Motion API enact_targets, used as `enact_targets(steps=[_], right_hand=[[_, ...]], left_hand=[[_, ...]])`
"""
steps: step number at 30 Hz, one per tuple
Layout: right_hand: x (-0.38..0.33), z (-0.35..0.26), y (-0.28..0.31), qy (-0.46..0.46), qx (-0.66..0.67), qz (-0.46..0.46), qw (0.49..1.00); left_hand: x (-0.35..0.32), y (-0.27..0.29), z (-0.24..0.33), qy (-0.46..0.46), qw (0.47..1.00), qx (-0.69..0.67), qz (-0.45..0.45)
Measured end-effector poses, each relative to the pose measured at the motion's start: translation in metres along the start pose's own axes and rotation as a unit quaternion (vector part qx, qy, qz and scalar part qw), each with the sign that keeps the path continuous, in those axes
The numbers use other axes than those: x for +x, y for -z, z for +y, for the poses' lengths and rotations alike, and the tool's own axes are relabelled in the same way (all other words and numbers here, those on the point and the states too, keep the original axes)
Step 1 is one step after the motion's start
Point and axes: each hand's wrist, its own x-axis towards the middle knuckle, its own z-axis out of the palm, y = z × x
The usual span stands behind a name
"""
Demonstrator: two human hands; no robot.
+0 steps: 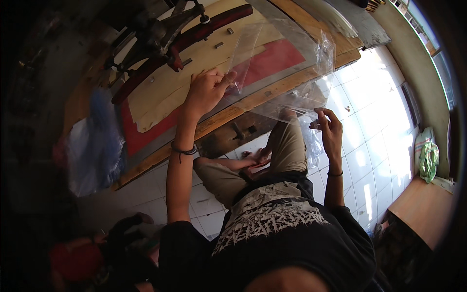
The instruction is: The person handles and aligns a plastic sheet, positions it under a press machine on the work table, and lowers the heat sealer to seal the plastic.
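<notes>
A thin, see-through plastic sheet [325, 56] is stretched loosely between my two hands, over the front edge of the worktable. It is creased and catches the light on its right side; I cannot tell whether it is a single sheet or a bag. My left hand [206, 91] is above the table, thumb and fingers closed on the sheet's left part. Lower and to the right, past the table's edge, my right hand [331, 130] pinches the sheet's near right edge between the fingertips.
On the wooden table [233, 113] lie a red sheet [279, 58], tan paper [170, 100] and small metal blocks. A dark red curved metal frame [214, 25] stands over them. Bluish plastic [95, 146] hangs at the left edge. Another person [80, 258] is at the lower left.
</notes>
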Motion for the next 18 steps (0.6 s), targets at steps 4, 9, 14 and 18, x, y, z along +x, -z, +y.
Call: enact_targets(steps=[4,9,14,18], right_hand=[[0.003,0.011,-0.002,0.017,0.008,0.013,1.000],[0.005,0.017,-0.005,0.037,0.017,0.021,0.999],[0.008,0.016,-0.006,0.037,0.023,0.030,0.999],[0.007,0.010,-0.008,0.024,0.021,0.037,0.999]], left_hand=[[-0.008,-0.020,0.019,0.050,0.983,0.145,0.097],[-0.021,-0.050,0.008,0.047,0.966,0.046,0.252],[-0.028,-0.065,0.005,0.016,0.950,0.003,0.312],[-0.030,-0.072,0.006,-0.004,0.929,0.102,0.355]])
